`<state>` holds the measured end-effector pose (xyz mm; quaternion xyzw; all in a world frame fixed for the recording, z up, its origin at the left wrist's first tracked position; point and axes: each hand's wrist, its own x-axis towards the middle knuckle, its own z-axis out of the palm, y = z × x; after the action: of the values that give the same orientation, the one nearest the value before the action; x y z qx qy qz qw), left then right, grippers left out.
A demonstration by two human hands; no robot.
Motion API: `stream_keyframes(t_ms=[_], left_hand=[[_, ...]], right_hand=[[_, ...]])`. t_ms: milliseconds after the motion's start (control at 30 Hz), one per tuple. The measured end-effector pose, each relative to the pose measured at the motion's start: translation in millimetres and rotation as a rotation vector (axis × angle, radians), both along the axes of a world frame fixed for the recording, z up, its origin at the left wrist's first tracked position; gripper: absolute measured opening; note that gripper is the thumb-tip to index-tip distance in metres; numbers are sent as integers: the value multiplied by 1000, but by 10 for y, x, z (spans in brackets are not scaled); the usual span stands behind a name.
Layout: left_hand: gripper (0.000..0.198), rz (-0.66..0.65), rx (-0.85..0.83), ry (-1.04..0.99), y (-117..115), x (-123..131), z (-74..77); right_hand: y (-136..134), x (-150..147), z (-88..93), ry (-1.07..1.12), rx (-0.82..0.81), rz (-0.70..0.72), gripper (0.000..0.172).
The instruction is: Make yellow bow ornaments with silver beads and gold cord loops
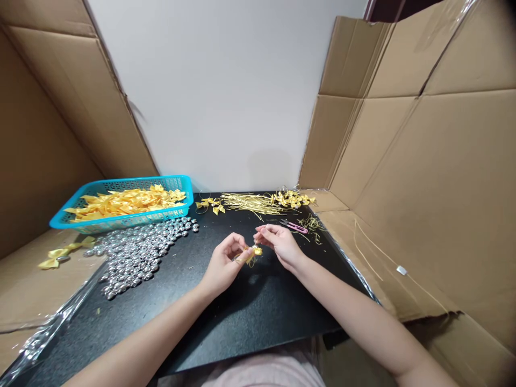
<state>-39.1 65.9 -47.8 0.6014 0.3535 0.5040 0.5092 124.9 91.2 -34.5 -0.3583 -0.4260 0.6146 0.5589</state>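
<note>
Over the middle of the black table, my left hand (pixel 226 262) pinches a small yellow ribbon bow (pixel 257 250) between thumb and fingers. Thin gold cord loops from the bow below the fingertips, and a shiny silver bit shows at its centre. My right hand (pixel 282 246) is closed just to the right of it, thumb and forefinger pinched together at what looks like a thin gold cord end; the detail is too small to be sure. Pink thread snips (pixel 295 226) lie beyond my right hand, beside a tangle of cord scraps (pixel 311 222).
A blue basket (pixel 121 217) of yellow bows (pixel 129 201) stands at the back left, with many silver beads (pixel 137 258) spread before it. Gold cords (pixel 252 203) lie at the back between finished-looking bows (pixel 294 199). Cardboard walls (pixel 435 161) flank the black table (pixel 193 328).
</note>
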Motion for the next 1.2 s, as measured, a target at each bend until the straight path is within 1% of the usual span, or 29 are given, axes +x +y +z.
stream_keyframes(t_ms=[233, 400, 533, 800, 1200], left_hand=[[32, -91, -73, 15, -65, 38, 55], [34, -155, -99, 14, -94, 59, 63], [34, -192, -131, 9, -96, 67, 53], [34, -215, -159, 7, -96, 74, 33], [33, -255, -156, 40, -119, 85, 13]], right_hand=[[171, 181, 13, 45, 23, -156, 44], [263, 270, -11, 51, 27, -227, 36], [308, 308, -22, 59, 18, -269, 30], [377, 363, -60, 60, -11, -333, 21], [482, 461, -126, 45, -23, -406, 18]])
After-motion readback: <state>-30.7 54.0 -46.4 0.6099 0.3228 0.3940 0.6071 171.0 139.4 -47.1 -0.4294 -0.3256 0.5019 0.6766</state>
